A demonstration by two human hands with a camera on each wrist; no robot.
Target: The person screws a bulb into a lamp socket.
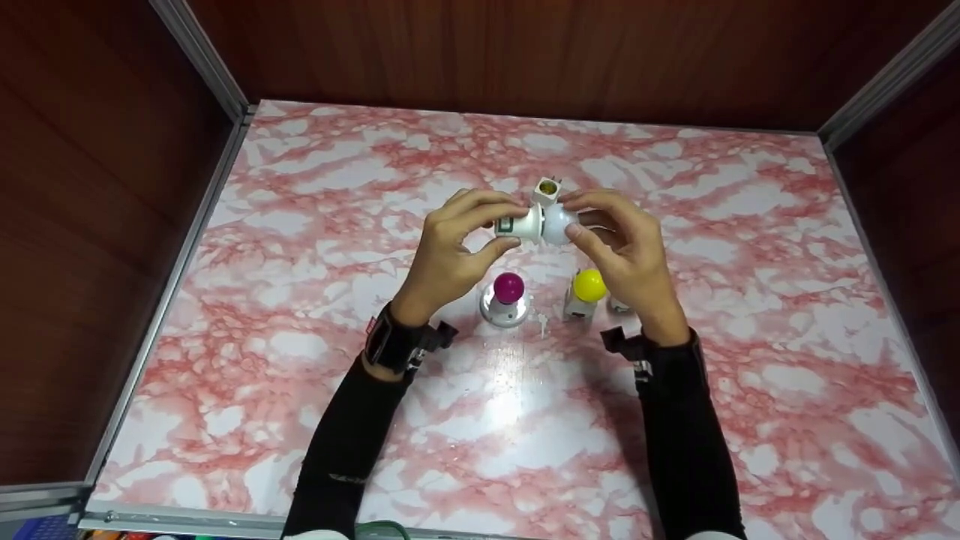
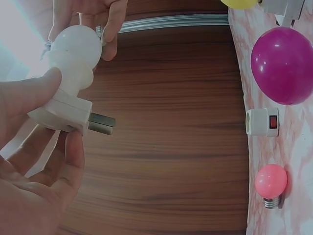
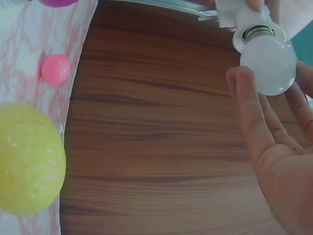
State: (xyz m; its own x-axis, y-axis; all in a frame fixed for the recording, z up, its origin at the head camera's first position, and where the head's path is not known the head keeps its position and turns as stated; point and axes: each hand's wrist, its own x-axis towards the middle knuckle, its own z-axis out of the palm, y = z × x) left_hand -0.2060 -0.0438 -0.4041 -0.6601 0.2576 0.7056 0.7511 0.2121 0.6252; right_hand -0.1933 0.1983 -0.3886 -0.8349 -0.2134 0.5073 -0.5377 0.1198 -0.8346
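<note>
Over the table, my left hand (image 1: 450, 247) grips a white plug-in lamp socket (image 1: 525, 225) between thumb and fingers. Two flat metal prongs (image 2: 101, 124) stick out of it in the left wrist view. My right hand (image 1: 634, 251) pinches a white light bulb (image 1: 559, 225) by its round glass, fingertips spread about it. The bulb points into the socket's mouth, and a band of its metal thread (image 3: 259, 32) shows at the rim in the right wrist view.
Below the hands stand a magenta bulb (image 1: 509, 288) on a round white base (image 1: 504, 318) and a yellow bulb (image 1: 589, 285) on a white holder (image 1: 579, 308). Beyond lies a white socket (image 1: 547, 189) with a red switch (image 2: 273, 122). A loose pink bulb (image 2: 271, 181) lies near it. Wooden walls (image 1: 525, 60) enclose the table.
</note>
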